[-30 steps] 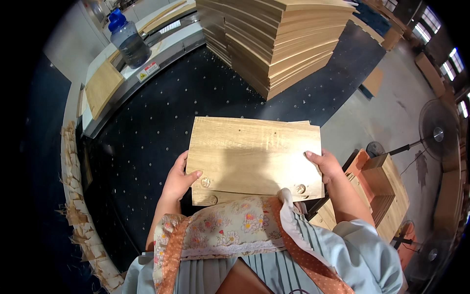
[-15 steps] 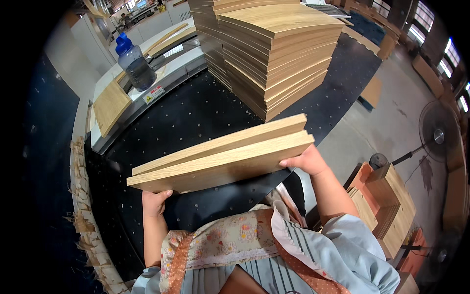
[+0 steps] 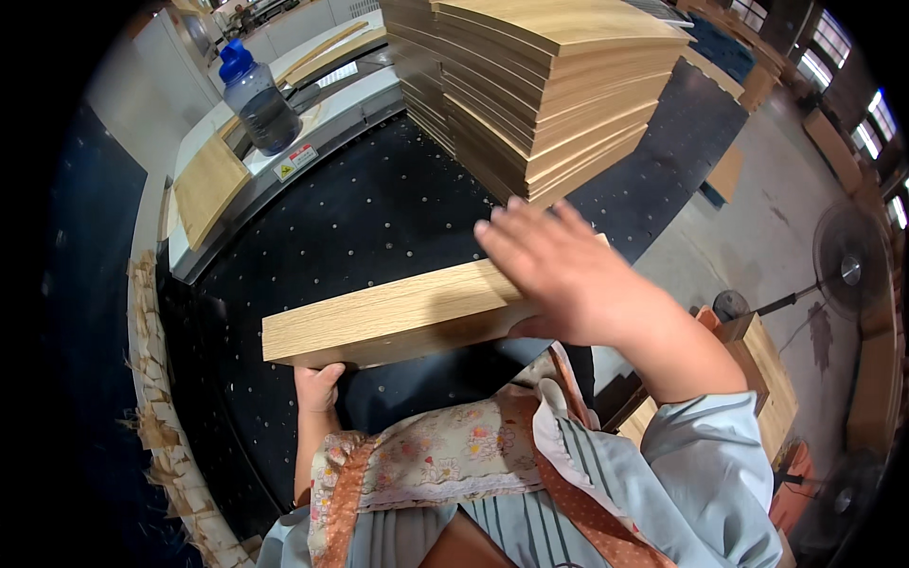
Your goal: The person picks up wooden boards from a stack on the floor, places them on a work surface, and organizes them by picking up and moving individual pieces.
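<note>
Two light wooden boards [image 3: 398,305] stand on edge, pressed face to face, above the black table [image 3: 341,248]. Their long pale edges face up and look like a single block. My left hand [image 3: 318,386] is closed on their near left end, its thumb against the near face and its other fingers hidden below. Over the right end lies my right hand [image 3: 573,279], slightly blurred, with its fingers stretched out across the top edges and its thumb low by the near face.
A tall stack of similar boards [image 3: 587,104] rises on the far side of the table. At the far left, a blue-capped bottle [image 3: 265,112] and a loose board [image 3: 210,189] rest on a white ledge. A fan [image 3: 846,270] stands at the right.
The two boards were apart with a gap and are now flush. My right hand has moved from gripping the right end to lying across the top. The left hand keeps its hold.
</note>
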{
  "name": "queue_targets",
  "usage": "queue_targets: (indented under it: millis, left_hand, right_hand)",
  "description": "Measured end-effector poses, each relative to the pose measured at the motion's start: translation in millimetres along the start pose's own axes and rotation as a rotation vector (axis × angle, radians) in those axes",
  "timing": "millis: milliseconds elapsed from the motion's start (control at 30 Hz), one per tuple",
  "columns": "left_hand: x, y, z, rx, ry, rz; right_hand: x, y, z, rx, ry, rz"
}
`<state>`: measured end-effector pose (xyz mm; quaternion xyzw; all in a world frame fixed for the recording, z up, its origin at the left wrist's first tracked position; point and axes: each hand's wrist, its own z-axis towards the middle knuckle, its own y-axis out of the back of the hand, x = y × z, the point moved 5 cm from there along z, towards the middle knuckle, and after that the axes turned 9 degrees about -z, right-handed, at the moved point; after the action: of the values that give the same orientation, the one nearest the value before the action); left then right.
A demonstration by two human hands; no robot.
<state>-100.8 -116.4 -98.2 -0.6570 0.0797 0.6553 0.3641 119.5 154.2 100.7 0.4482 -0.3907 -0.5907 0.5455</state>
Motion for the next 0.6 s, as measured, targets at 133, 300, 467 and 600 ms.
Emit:
queue_targets:
  millis: [133,300,467,600]
  left_hand:
    - [3.2,-13.1,0.3,0.007,-0.024,-0.032]
    - [12.4,-10.0,-2.2,-0.002,0.007,-0.042]
    - [3.3,-23.7,3.4,0.023,-0.104,-0.075]
    - [-46.9,-74.1,30.9,0.184,-0.175,0.008]
  right_hand:
    - [2.5,-17.6,15.6,0.319,-0.068,0.037]
    - [10.8,-19.7,24.8,0.222,0.003,-0.050]
    - [8.8,-13.7,15.0,0.231,-0.008,0.014]
    - [-9.1,9.2,-28.8,0.040,-0.152,0.072]
